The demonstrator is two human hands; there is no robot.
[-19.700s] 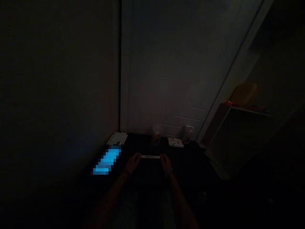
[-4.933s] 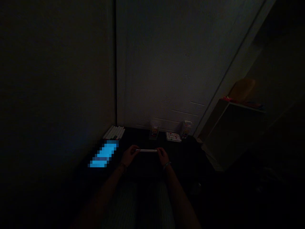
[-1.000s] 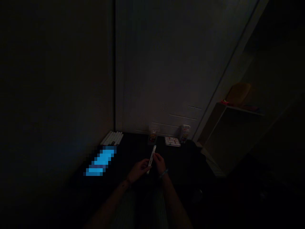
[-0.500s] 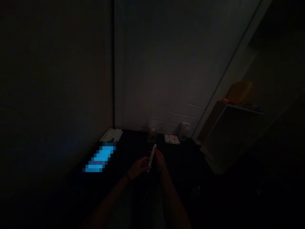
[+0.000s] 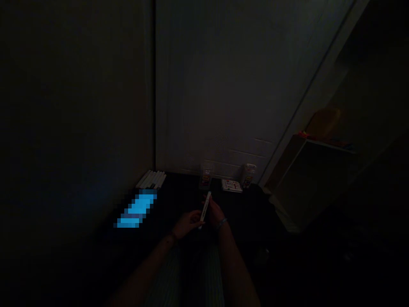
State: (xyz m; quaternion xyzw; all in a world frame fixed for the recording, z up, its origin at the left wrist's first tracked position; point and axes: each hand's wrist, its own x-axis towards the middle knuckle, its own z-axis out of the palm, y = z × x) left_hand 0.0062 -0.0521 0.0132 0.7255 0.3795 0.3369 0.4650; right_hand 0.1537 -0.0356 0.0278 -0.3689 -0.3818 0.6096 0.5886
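Observation:
The room is very dark. Both my hands meet over a black surface (image 5: 179,200) in front of me. A slim white marker (image 5: 205,207) stands almost upright, tilted slightly right. My right hand (image 5: 214,212) is wrapped around its middle from the right. My left hand (image 5: 188,223) pinches its lower end from the left. A band circles my right wrist. A row of several white markers (image 5: 151,179) lies at the far left corner.
A glowing blue screen (image 5: 136,209) lies left of my hands. Two small clear containers (image 5: 205,178) (image 5: 248,174) and a flat printed pack (image 5: 231,185) stand near the door. A white shelf unit (image 5: 306,183) is at right.
Earlier both hands held the marker level by its two ends. It has since been turned nearly upright, with the hands close together. Over the last second they hardly moved.

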